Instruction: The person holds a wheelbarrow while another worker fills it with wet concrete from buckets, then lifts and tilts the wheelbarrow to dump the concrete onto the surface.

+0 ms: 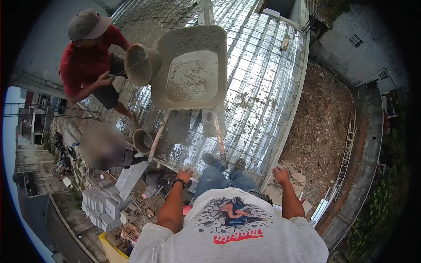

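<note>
I've got the left hand (184, 174) and right hand (280, 174) half-curled, apparently holding nothing, centre frame; the wheelbarrow (221, 65) (concrete (193, 76) aboard!) stands above.

So there's a ladder (344, 163) with reddish rubble (313, 118) left of it, greenery (375, 215) off right, and stacked grey blocks (101, 207) way left.
</note>
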